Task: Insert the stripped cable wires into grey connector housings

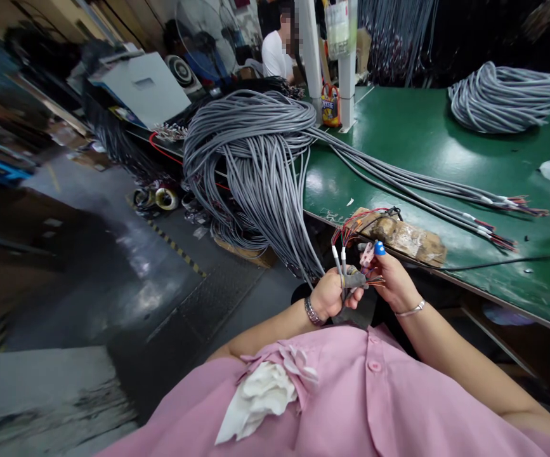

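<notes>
My left hand [328, 294] is closed around grey cables [342, 261] in front of my body, a dark grey cover on one finger. White sleeves show near their upper ends, where thin red and other coloured wires [345, 236] fan out. Close beside it, my right hand [397, 283], with a blue finger cover [379, 248], pinches a small pale pink piece [366, 254] whose kind I cannot make out. Fine orange and dark wire ends [374, 280] stick out between the hands. A large bundle of grey cables [265, 158] hangs over the table edge on the left.
On the green table [398, 152] are a worn wooden block [405, 238], a coiled cable bundle [505, 98] and cable ends with bare coloured wires [517, 204]. A black cord [503, 261] crosses the front. A person in white [275, 56] sits beyond the post [309, 51].
</notes>
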Demonstrator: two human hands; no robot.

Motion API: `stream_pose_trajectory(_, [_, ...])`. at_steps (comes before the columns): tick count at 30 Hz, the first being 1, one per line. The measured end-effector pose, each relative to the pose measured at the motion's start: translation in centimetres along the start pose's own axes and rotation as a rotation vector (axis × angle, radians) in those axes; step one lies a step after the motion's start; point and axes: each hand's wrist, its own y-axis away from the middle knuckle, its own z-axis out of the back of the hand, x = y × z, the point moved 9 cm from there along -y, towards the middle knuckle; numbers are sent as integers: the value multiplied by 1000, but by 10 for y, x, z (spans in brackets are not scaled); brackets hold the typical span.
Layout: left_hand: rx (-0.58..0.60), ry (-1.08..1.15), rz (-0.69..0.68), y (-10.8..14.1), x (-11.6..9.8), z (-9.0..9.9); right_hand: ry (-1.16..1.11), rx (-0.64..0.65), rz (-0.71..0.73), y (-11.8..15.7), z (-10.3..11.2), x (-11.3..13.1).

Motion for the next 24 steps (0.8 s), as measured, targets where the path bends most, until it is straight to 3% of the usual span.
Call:
stream_pose_trajectory(6, [-23,-27,11,-5,7,6,-35,0,18,-1,0,-3])
stream_pose_trajectory(15, [-32,-79,37,5,7,5,-77,111,-130,6,-11,-9])
stream_pose_trajectory(18, [-39,-116,-19,12,4,2,-40,124,-148,9,-11,-7])
stream_pose_trajectory(24, [-135,-130,-183,20,-10,0,81,22,-56,8,1,-3])
